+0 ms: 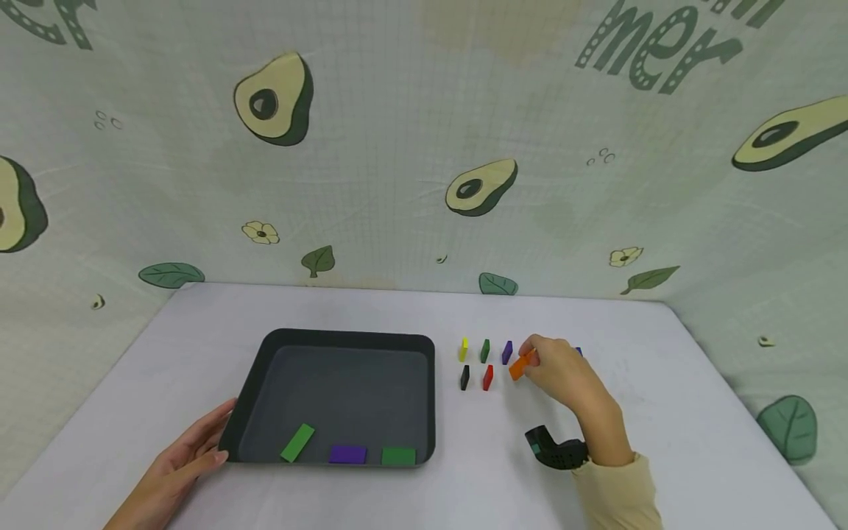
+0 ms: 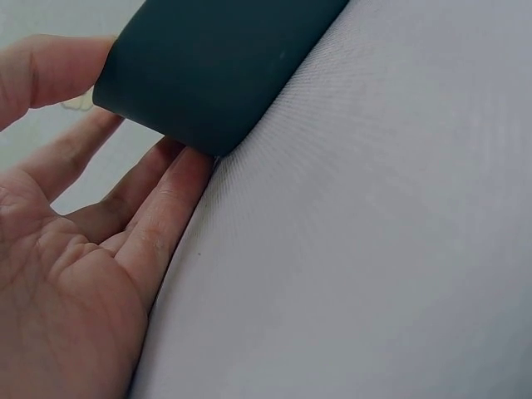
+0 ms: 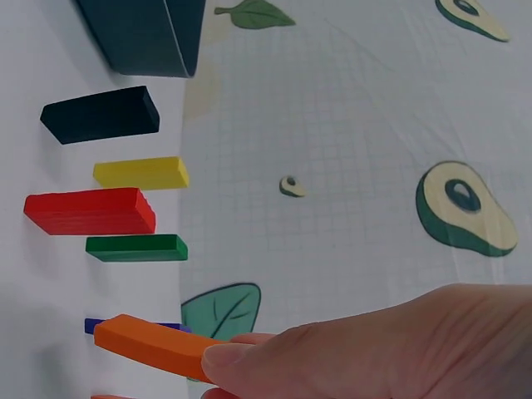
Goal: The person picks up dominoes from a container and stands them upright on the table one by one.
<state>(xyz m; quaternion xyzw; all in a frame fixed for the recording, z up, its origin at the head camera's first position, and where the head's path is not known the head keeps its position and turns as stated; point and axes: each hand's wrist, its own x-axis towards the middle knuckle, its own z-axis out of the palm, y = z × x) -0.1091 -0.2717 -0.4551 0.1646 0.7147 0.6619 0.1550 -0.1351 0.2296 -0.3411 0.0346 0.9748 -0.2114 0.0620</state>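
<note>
My left hand (image 1: 174, 471) holds the near left corner of a dark grey tray (image 1: 351, 338). In the left wrist view the thumb lies against the tray wall (image 2: 208, 75), with the fingers at its other side. Over on the right, my right hand (image 1: 563, 368) pinches one end of an orange block (image 3: 154, 345) between thumb and fingers, tilted in the head view. Close by stand thin upright blocks: purple (image 1: 507, 352), red (image 1: 488, 377), green (image 1: 486, 351), yellow (image 1: 464, 349) and black (image 1: 465, 377). The hand partly hides a blue block (image 1: 579, 351).
Along the tray's near side lie a slanted green block (image 1: 297, 443), a purple block (image 1: 347, 454) and another green block (image 1: 398, 456). A black wrist camera (image 1: 558, 450) sits on my right wrist. Behind the white table (image 1: 331, 305) hangs an avocado-print cloth (image 1: 371, 184).
</note>
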